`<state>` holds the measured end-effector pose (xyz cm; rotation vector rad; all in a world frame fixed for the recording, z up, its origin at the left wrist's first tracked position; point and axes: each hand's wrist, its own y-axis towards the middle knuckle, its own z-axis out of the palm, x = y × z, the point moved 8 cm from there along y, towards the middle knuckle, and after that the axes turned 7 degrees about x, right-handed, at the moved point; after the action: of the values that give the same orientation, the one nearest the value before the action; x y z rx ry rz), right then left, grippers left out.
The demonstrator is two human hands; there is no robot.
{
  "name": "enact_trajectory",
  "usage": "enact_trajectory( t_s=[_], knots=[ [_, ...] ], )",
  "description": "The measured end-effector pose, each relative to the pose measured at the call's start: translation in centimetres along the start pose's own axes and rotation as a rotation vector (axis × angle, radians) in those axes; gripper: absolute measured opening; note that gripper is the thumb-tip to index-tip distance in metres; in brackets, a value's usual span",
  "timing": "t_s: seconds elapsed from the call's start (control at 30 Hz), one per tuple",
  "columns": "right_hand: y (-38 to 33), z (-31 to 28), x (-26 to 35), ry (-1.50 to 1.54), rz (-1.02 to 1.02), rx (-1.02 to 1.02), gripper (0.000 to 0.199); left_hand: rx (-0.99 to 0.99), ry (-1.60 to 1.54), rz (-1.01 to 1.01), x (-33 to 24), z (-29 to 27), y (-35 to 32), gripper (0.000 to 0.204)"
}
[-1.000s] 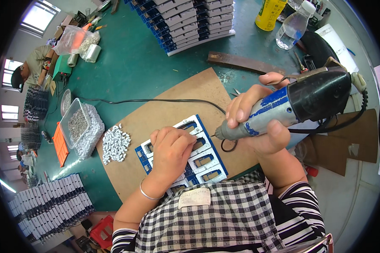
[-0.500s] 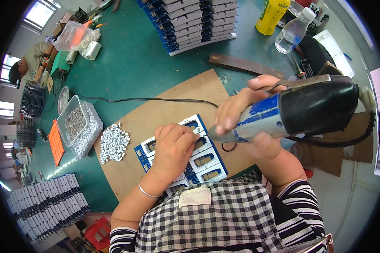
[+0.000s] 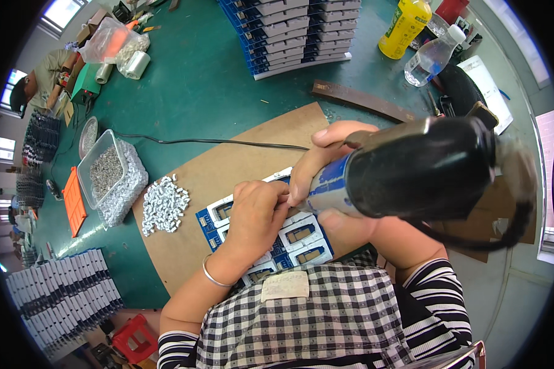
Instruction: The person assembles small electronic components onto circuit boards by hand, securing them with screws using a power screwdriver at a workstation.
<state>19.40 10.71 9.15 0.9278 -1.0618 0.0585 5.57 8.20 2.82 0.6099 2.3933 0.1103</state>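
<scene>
My right hand (image 3: 311, 163) is wrapped round an electric screwdriver (image 3: 421, 169) with a blue-grey front and a black rear. The tool leans with its nose down to the left, over a blue circuit-board panel (image 3: 210, 232) fitted with white plastic frames (image 3: 301, 234). My left hand (image 3: 255, 212) lies over the same panel, its fingertips pinched together right at the tool's nose. Anything between those fingers is hidden, and so is the tip itself. A brown board (image 3: 240, 138) lies under the panel.
Left of the panel is a heap of small white plastic parts (image 3: 165, 206). Beyond it stand a clear tub of screws (image 3: 108, 175) and an orange tray (image 3: 75, 203). Stacked panels (image 3: 289, 37), a metal bar (image 3: 363, 100) and bottles (image 3: 406, 27) are at the back. A person (image 3: 43, 80) sits far left.
The screwdriver's rear has swung left and nearer the camera, and its nose has come in to my left fingertips. My left hand stays at the panel. The view has shifted slightly.
</scene>
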Motion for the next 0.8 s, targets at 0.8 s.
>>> enact_trajectory(
  t_s=[0.8],
  knots=[
    [2.4,1.3,-2.2,-0.008,-0.129,0.131,0.067,0.021,-0.07,0.025,1.0,1.2,-0.1,0.023]
  ],
)
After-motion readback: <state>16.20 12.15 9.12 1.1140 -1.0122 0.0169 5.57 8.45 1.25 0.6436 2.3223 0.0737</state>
